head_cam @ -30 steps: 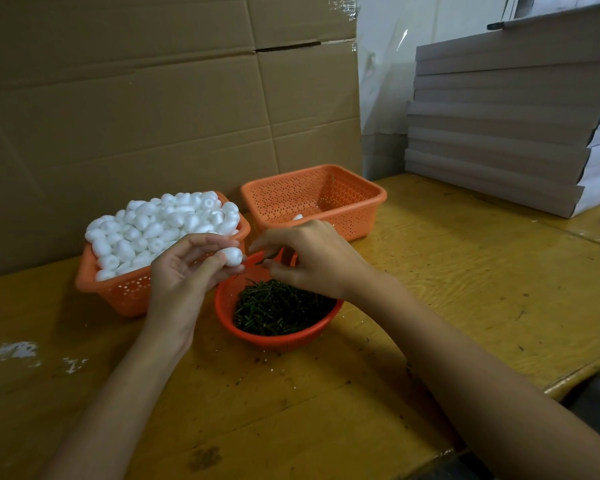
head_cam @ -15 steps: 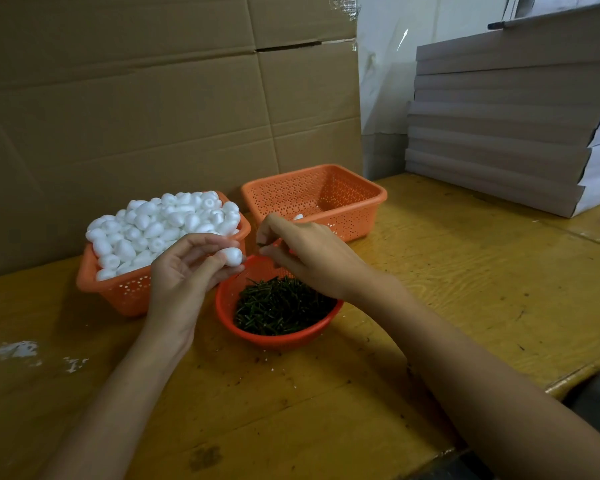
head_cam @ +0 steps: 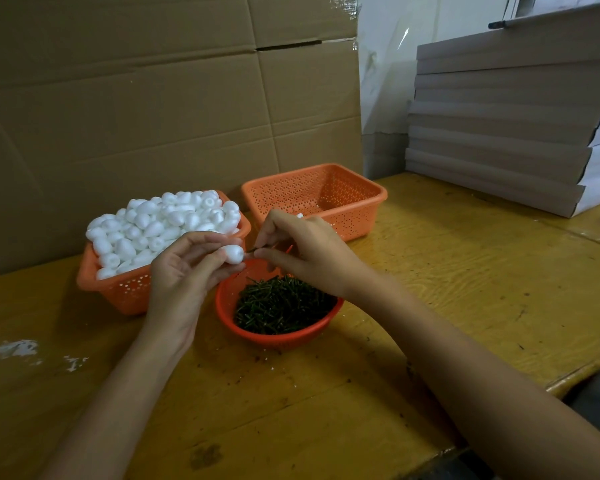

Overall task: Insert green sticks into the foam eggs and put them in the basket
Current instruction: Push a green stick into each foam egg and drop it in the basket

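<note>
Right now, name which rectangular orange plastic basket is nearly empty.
The right orange plastic basket, behind the right hand, mostly bare inside; the left basket is heaped with white foam eggs.

We can barely see the stick (head_cam: 250, 250) pinched by the right hand (head_cam: 305, 254) at the egg (head_cam: 234, 254), too thin to judge its depth. That hand covers most of a white piece (head_cam: 299, 215) in the far basket (head_cam: 347, 209), and the board stack (head_cam: 499, 133) runs off the right edge.
</note>
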`<state>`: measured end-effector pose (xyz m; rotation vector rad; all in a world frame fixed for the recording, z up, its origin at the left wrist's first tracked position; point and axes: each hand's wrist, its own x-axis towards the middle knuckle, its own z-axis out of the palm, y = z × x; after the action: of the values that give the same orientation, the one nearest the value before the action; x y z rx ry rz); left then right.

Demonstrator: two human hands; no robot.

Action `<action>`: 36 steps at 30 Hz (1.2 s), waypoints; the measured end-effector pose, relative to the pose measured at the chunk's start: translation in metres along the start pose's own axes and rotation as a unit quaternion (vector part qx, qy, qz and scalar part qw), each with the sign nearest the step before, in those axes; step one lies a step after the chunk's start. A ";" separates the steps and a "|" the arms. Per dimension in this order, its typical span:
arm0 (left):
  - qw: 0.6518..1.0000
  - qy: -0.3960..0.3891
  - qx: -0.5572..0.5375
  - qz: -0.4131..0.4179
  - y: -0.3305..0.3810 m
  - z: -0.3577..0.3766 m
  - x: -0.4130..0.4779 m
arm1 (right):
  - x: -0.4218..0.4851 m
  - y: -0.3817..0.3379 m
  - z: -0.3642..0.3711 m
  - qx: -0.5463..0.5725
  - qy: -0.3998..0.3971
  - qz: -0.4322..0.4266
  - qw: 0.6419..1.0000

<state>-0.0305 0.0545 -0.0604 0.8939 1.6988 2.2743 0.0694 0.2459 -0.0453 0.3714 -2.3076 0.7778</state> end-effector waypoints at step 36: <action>0.997 -0.042 -0.069 0.005 0.000 0.000 -0.002 | 0.000 -0.002 0.004 -0.120 0.056 -0.036 0.991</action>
<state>-0.0292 0.0542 -0.0614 0.9555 1.4871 2.2931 0.0678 0.2419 -0.0469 0.2929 -2.2375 0.4661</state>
